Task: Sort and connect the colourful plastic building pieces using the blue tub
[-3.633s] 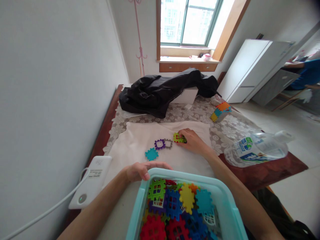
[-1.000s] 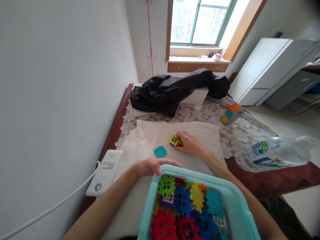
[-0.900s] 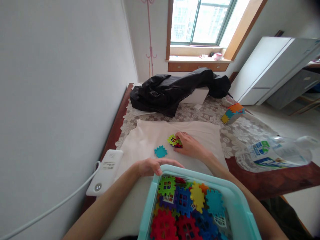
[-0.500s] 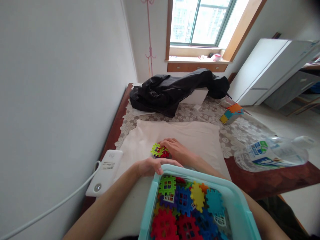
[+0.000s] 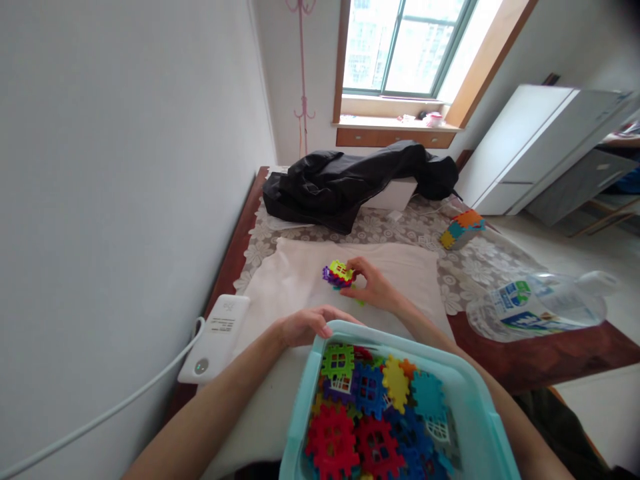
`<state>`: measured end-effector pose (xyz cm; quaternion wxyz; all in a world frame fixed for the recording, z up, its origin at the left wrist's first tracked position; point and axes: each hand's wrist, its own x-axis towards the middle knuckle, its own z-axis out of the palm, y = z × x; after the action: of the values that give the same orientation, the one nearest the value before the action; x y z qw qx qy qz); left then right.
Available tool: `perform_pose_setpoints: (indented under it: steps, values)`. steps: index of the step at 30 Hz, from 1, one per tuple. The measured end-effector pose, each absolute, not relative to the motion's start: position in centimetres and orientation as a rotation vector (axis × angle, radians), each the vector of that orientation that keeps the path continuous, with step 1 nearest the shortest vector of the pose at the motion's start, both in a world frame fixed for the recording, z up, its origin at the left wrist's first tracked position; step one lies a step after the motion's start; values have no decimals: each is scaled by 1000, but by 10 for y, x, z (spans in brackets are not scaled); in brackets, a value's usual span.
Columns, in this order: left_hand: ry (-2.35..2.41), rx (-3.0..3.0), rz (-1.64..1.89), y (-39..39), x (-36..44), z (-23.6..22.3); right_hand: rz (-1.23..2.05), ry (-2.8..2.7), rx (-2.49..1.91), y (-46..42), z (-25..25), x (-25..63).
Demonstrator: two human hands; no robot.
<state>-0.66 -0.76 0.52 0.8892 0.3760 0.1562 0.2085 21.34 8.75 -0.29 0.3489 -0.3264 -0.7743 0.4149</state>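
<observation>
My right hand holds a small stack of toothed plastic tiles, lime green on top with purple and red below, lifted a little above the cream cloth. My left hand rests on the far rim of a light blue bin at the near edge. The bin is full of several coloured toothed tiles in red, blue, yellow, green and teal. The teal tile that lay on the cloth is out of sight.
A white power bank with a white cable lies at the left. A clear plastic water bottle lies on its side at the right. A black jacket covers the table's far end, and an assembled tile block stands beyond the cloth.
My right hand gathered the loose tiles from the cloth into one stack, swept left over the teal tile, then lifted the stack up and to the right. My left hand stayed on the bin.
</observation>
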Motion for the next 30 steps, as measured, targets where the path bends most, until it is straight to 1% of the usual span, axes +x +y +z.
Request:
perform_pose_setpoints:
  steps: [3, 6, 8, 10, 13, 14, 16, 19, 21, 23, 27, 30]
  values:
    - [351, 760, 499, -7, -6, 7, 1256, -1772, -790, 93, 15, 230]
    - [422, 713, 600, -4, -7, 7, 1372, -1671, -817, 86, 43, 254]
    - [463, 686, 639, -2, -8, 5, 1485, -1726, -740, 79, 59, 269]
    - [499, 663, 645, -2, -8, 5, 1637, -1908, -532, 74, 69, 279]
    - [534, 649, 648, -3, -8, 6, 1783, -2045, -265, 75, 70, 278]
    - [541, 654, 651, -3, -8, 7, 1769, -2020, -274, 77, 67, 275]
    - [548, 671, 649, -4, -8, 8, 1604, -2006, -420, 84, 58, 269]
    - [542, 686, 641, -5, -8, 9, 1242, -2298, -656, 93, 41, 260]
    - [534, 688, 652, -5, -8, 9, 1079, -2510, -753, 92, 29, 255]
    - [519, 679, 668, -4, -8, 10, 971, -2602, -837, 88, 21, 252]
    - [486, 646, 702, -3, -7, 13, 887, -2507, -1023, 81, 16, 250]
    - [487, 629, 748, -1, -7, 16, 990, -2248, -1080, 90, 17, 255]
